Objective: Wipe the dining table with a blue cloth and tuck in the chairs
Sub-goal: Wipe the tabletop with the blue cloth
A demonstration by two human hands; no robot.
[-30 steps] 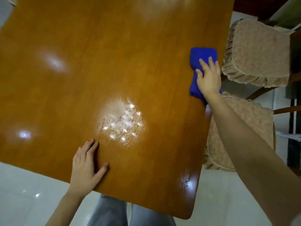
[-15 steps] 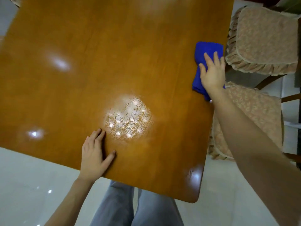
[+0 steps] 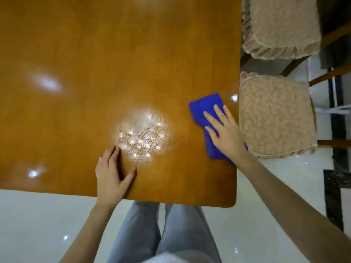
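A glossy brown wooden dining table [image 3: 95, 63] fills most of the head view. A blue cloth [image 3: 204, 111] lies flat near the table's right edge. My right hand [image 3: 226, 133] presses down on the cloth with fingers spread, covering its near half. My left hand [image 3: 111, 177] rests flat on the table by the near edge, holding nothing. Two chairs with beige cushioned seats stand at the right side: the near chair [image 3: 275, 116] beside the cloth, and the far chair [image 3: 281, 25] behind it. Both seats stick out from under the table.
A bright ceiling-light reflection [image 3: 142, 135] shines on the tabletop between my hands. White tiled floor [image 3: 38, 224] lies below the table's near edge. My legs in grey trousers [image 3: 161, 234] stand against that edge. Dark wooden chair frames [image 3: 330, 74] run at the right.
My right hand has drawn the blue cloth along the right edge toward me. My left hand stays planted on the table. The view has shifted so the near edge sits higher.
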